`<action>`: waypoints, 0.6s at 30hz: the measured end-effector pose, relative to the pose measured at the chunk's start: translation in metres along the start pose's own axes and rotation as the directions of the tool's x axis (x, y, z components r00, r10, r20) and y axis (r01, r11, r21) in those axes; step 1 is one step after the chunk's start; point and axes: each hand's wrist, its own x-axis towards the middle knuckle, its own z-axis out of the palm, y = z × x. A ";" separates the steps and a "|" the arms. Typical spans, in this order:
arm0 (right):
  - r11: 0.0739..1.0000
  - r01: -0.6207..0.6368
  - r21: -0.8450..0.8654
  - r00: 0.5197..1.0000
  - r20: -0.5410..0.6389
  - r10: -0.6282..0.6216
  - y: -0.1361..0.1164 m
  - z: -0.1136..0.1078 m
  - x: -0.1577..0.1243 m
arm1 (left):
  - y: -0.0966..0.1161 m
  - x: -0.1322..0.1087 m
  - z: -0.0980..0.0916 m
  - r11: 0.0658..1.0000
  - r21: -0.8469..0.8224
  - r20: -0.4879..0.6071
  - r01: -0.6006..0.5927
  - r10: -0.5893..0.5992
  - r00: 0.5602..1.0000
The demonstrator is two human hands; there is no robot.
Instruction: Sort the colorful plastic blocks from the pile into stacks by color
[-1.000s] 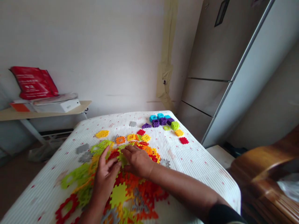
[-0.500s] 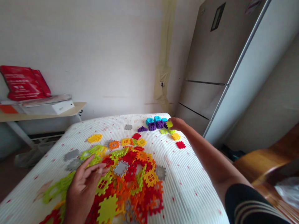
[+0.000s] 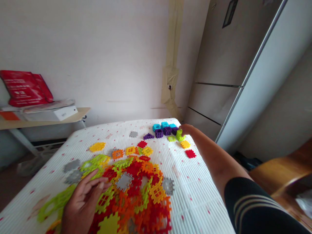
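Note:
My right hand reaches to the far end of the white ribbed mattress, its fingertips pinching a small lime green stack of plastic waffle pieces. Beside that stack stand cyan and purple stacks. My left hand lies flat at the near left edge of a heaped pile of red, orange, yellow and lime interlocking pieces, fingers apart, touching lime pieces and holding nothing. Its palm hides part of the pile.
Loose yellow, grey and red pieces lie around the pile. A steel refrigerator stands beyond the right side of the mattress. A shelf with a red bag and a white box stands at the left. Wooden furniture sits at lower right.
My right hand has left the pile for the far end of the mattress, carrying a lime piece onto the lime stack. My left hand has slid toward the near left.

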 end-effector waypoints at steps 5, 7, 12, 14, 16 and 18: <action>0.999 0.023 0.039 0.999 -0.028 -0.022 0.004 0.011 0.003 | 0.000 0.000 0.000 1.000 0.007 0.001 -0.013 0.013 1.000; 0.998 0.027 0.049 0.999 -0.031 -0.025 0.004 0.013 0.003 | 0.000 0.001 0.000 1.000 0.008 0.000 -0.005 0.005 1.000; 0.999 0.007 0.033 1.000 -0.008 -0.007 0.001 0.008 0.003 | 0.001 0.000 0.001 1.000 0.016 0.007 0.002 -0.002 1.000; 1.000 -0.010 0.017 1.000 0.006 0.010 -0.001 0.004 0.003 | 0.001 0.000 0.001 1.000 0.021 0.014 -0.014 0.014 1.000; 1.000 -0.026 0.002 0.999 0.021 0.025 -0.004 0.002 0.001 | -0.002 0.001 0.001 0.999 0.026 0.027 -0.026 0.025 0.999; 0.999 -0.036 -0.010 0.999 0.029 0.036 -0.007 0.001 -0.001 | -0.007 0.004 0.000 0.999 0.015 0.041 -0.040 0.039 0.998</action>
